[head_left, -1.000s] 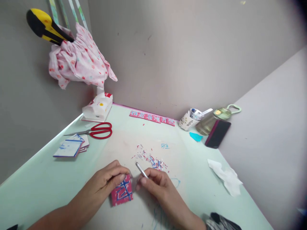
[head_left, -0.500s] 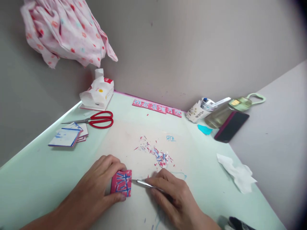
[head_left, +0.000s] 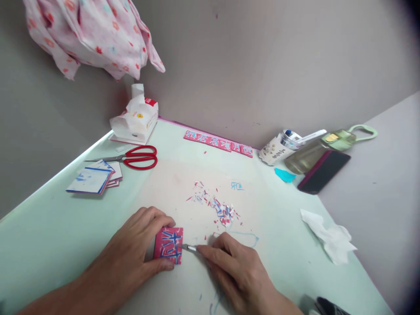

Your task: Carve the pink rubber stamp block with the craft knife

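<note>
A small pink square tile (head_left: 168, 246) with blue character strokes and white cut lines lies on the pale work sheet. My left hand (head_left: 141, 245) grips it from the left, fingers on its upper edge and thumb on the lower one. In my right hand (head_left: 239, 267) is a silver craft knife (head_left: 191, 248), held like a pen. The blade tip meets the tile's right side, over the blue strokes. Beyond my hands lies a scatter of red, white and blue shavings (head_left: 223, 210).
At left are red-handled scissors (head_left: 141, 157), a stack of cards (head_left: 90, 180) and a tissue pack (head_left: 136, 120). Pink carved strips (head_left: 216, 143) line the back edge. To the right stand a pen cup (head_left: 277, 148), a bottle (head_left: 305, 155), a phone (head_left: 323, 172) and a crumpled tissue (head_left: 328, 236).
The craft knife's tip has moved left onto the tile's right part, from just off its edge. The whole view has shifted slightly; my left hand keeps its hold.
</note>
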Tool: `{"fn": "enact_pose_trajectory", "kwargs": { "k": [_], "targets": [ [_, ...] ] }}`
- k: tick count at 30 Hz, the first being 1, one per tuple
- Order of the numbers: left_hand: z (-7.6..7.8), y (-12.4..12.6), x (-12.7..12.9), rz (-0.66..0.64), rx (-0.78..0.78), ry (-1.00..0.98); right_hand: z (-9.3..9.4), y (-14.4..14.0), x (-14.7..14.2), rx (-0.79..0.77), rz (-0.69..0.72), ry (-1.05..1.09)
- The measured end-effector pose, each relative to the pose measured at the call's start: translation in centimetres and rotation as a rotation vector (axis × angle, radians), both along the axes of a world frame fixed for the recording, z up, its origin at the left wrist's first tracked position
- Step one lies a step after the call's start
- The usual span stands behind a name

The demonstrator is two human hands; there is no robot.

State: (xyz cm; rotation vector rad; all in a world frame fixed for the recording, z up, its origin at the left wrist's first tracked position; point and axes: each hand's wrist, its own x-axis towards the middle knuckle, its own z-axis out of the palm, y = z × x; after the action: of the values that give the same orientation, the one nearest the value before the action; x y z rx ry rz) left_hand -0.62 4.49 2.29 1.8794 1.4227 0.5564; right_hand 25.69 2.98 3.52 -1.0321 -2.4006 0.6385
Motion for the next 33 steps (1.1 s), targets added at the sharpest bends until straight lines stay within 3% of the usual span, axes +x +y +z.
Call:
{"fn": "enact_pose_trajectory", "kwargs": {
  "k": [9, 14, 26, 33],
  "targets": [
    [-0.4, 0.0, -0.1, -0.009, 0.006, -0.024, 0.4, -0.4, -0.1, 0.04, -0.022, -0.119],
    [-0.2, 0.1, 0.0, 0.001, 0.016, -0.031, 0.5, -0.5, -0.3, 0.114, 0.034, -0.219],
    [-0.2, 0.1, 0.1, 0.026, 0.018, -0.05, -0.9, -0.9, -1.0, 0.322, -0.002, -0.157],
    [-0.1, 0.1, 0.1, 0.018, 0.008, -0.066, -0.7, -1.1, -1.1, 0.314, -0.002, -0.154]
  ]
}}
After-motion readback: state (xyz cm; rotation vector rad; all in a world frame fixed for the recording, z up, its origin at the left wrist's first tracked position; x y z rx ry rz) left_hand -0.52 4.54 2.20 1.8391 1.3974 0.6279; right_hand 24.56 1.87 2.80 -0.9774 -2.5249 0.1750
